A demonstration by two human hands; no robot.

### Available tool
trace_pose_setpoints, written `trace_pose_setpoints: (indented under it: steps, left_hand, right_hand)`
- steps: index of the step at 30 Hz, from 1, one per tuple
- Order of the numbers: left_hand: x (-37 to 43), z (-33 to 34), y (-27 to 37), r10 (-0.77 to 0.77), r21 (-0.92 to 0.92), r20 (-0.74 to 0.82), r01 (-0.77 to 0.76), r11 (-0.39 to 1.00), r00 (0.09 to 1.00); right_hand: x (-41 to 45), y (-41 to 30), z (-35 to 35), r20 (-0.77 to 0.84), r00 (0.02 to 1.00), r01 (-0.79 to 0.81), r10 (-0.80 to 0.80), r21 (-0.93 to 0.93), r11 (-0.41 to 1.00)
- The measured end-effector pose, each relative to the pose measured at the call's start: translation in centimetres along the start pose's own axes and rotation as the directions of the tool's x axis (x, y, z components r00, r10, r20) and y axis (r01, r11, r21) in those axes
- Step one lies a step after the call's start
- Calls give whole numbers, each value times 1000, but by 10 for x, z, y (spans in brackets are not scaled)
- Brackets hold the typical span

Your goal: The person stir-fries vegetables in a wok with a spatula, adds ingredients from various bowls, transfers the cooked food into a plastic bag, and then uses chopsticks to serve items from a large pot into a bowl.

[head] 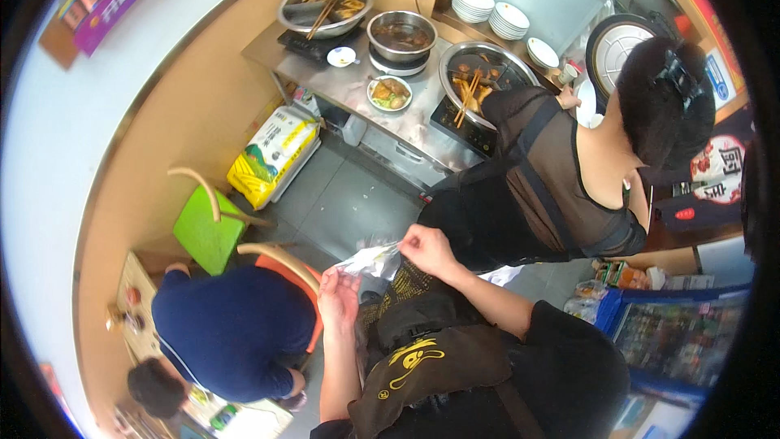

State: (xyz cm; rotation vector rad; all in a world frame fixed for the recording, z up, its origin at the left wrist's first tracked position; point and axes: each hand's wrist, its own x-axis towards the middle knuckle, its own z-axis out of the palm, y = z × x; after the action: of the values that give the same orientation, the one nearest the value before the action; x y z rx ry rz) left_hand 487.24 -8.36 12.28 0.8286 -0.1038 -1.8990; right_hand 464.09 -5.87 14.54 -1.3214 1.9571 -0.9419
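Both hands are on a thin, clear plastic bag with something whitish showing through it, held out in front of my chest. My left hand has the near-left side between thumb and fingers, palm partly turned up. Pinched in the fingertips of my right hand is the opposite edge of the plastic. What the bag contains is too blurred to tell. Below it is my dark apron with a yellow print.
A person in black stands ahead to the right by a steel counter with metal basins of food. To the left, a person in dark blue sits at a wooden table. A green chair and grain sack stand on the left.
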Motion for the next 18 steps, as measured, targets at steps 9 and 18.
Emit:
trace_pose_setpoints:
  steps: [9,18]
  left_hand:
    - [160,63,101,-183,3,86,184,983,979]
    - [284,249,65,-437,925,281,-121,360,854]
  right_hand:
    - [142,20,-15,-311,915,-295,256,-84,952]
    - [219,-46,-78,-185,869,474,-458,49,879]
